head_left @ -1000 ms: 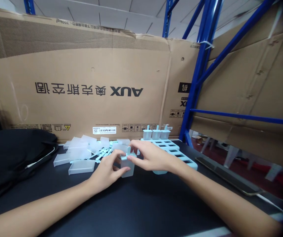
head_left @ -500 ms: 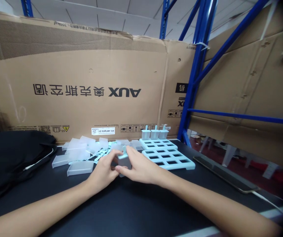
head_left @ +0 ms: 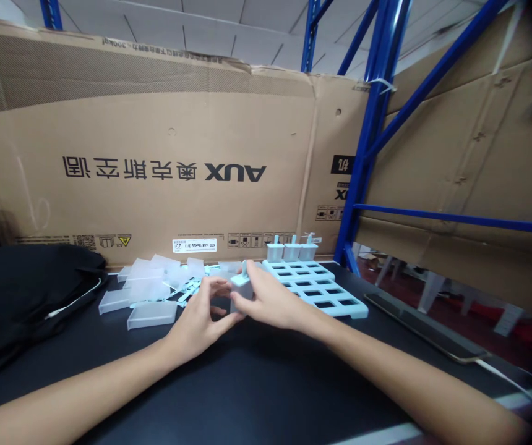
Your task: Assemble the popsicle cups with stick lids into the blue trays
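My right hand (head_left: pixel 270 298) grips a popsicle mold (head_left: pixel 239 298), a translucent cup capped by a light blue lid with an upright stick. The mold tilts slightly above the black table. My left hand (head_left: pixel 201 322) is beside it, thumb and fingers apart, fingertips close to the mold's left side and base; whether they touch is unclear. Right of my hands lies a light blue rack (head_left: pixel 340 299) with rows of rectangular slots. Behind its slots, 3 capped molds (head_left: pixel 292 252) stand upright at the far end.
Left of my hands lie several translucent mold cups (head_left: pixel 151 314) and a pile of light blue sticks (head_left: pixel 189 289). A black bag (head_left: pixel 29 296) is at the far left. Cardboard (head_left: pixel 164 136) stands behind; a phone-like dark slab (head_left: pixel 424 327) and blue frame (head_left: pixel 372 136) are right.
The popsicle mold has shifted slightly right and up in my right hand and tilted. My left fingers have spread and loosened from around it.
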Demonstrator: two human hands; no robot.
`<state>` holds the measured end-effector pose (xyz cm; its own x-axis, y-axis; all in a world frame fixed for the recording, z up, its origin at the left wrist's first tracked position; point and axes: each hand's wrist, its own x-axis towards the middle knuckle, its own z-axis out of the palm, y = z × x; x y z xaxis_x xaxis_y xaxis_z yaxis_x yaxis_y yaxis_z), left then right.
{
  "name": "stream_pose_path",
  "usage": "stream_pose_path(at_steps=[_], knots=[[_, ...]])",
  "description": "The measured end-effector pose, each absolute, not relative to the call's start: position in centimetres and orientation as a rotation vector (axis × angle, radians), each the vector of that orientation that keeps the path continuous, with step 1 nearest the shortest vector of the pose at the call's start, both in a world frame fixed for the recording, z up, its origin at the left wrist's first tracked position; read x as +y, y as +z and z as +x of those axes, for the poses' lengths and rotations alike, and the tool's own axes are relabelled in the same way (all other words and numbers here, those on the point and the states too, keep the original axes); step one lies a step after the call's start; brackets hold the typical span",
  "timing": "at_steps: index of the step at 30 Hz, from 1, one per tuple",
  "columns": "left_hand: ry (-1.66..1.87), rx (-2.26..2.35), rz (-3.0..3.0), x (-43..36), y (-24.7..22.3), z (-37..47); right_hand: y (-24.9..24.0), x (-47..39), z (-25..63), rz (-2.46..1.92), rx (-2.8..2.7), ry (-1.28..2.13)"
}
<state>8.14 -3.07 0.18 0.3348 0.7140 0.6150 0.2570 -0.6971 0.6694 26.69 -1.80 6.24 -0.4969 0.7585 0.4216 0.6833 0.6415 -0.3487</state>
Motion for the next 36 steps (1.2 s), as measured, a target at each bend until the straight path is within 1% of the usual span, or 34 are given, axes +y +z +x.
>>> stream_pose_path(at_steps=[2, 5, 7, 9, 12, 15, 23, 36], knots=[[1.325, 0.892, 2.192, -3.2, 0.2, 8.1, 7.8, -0.4, 28.3, -1.174, -2.243, 0.129], [1.273, 0.965, 2.261, -3.2, 0.2, 8.0, 10.1, 3.2, 32.9, -1.338, -2.017, -0.116], [1.231, 0.991, 2.301, -3.1, 0.2, 7.9, 10.8, 5.9, 36.9, -1.521, -1.842, -0.289], [1.191, 1.002, 2.331, -3.0, 0.1, 7.8, 10.7, 8.1, 40.8, -1.734, -1.689, -0.345], [1.133, 1.013, 2.361, -3.0, 0.1, 7.8, 9.4, 10.2, 44.9, -1.936, -1.597, -0.285], [1.085, 1.018, 2.387, -3.1, 0.2, 7.8, 7.8, 11.1, 46.5, -2.015, -1.635, -0.248], [1.0, 1.022, 2.457, -3.2, 0.5, 7.8, 4.5, 13.1, 47.4, -1.969, -1.712, -0.108], [0.936, 1.028, 2.561, -3.5, 0.6, 7.7, 2.7, 14.7, 46.9, -1.959, -1.834, -0.102]])
